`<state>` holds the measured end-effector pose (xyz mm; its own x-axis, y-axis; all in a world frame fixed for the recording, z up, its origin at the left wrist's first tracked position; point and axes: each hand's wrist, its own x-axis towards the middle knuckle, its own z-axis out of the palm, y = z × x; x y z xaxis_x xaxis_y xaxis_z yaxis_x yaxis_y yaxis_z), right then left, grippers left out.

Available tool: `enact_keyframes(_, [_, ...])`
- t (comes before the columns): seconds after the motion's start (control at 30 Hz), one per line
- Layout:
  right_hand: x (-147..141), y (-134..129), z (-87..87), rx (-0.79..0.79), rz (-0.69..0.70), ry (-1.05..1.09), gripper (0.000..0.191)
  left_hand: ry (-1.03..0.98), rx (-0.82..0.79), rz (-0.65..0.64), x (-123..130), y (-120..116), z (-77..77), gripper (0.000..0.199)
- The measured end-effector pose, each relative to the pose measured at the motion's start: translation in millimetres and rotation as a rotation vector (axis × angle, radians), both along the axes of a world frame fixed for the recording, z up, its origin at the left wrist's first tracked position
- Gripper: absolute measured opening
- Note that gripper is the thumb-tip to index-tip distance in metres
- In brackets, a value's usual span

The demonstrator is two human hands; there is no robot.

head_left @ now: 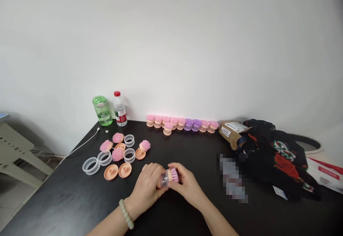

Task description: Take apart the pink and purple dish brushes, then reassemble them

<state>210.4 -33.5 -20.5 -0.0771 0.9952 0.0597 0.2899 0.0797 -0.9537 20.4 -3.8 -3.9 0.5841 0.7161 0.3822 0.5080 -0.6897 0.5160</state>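
Note:
A round scrub brush (169, 177) with pink bristles and a clear ring body lies sideways between my hands, just above the black table. My left hand (147, 182), with a beaded bracelet at the wrist, is closed round its base end. Around the bristle end, the fingers of my right hand (189, 186) are wrapped. To the left lie loose parts: pink bristle heads (118, 153), clear rings (91, 166) and peach discs (110, 172). My palms hide part of the held brush.
Several assembled brushes (173, 122), pink and purple, line the wall. A green jug (103, 112) and a water bottle (120, 111) stand at the back left. On the right are a cardboard box (232, 133), a black patterned bag (278, 157) and a pixelated item (233, 178).

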Motion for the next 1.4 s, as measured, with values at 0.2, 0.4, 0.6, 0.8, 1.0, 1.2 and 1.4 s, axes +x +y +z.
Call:
enact_keyframes(0.2, [6,-8,24.0,0.195,0.112,-0.075,0.038,-0.15,-0.527,-0.032,-5,4,14.8,0.028])
enact_keyframes(0.4, [29,-5,22.6,0.289,0.049,0.117,0.038,-0.486,-1.258,-0.317,-20,11,25.6,0.05])
enact_keyframes(0.6, [29,14,-6.5,0.094,-0.263,-0.185,0.028,-0.768,-1.211,-0.349,-23,14,25.0,0.06])
enact_keyframes(0.8, [23,18,-19.4,0.18,-0.277,-0.258,0.038,-0.874,-1.196,-0.255,-19,15,23.6,0.051])
enact_keyframes(1.0, [23,14,-21.1,0.367,-0.249,-0.381,0.056,-0.958,-1.153,-0.186,-15,16,18.8,0.048])
enact_keyframes(1.2, [9,1,-3.7,0.744,-0.129,-0.388,0.059,-0.901,-1.112,-0.151,-10,14,7.6,0.055])
enact_keyframes(1.4, [-6,-7,3.5,0.726,-0.008,-0.404,0.055,-0.801,-1.033,-0.199,-5,10,7.0,0.052])
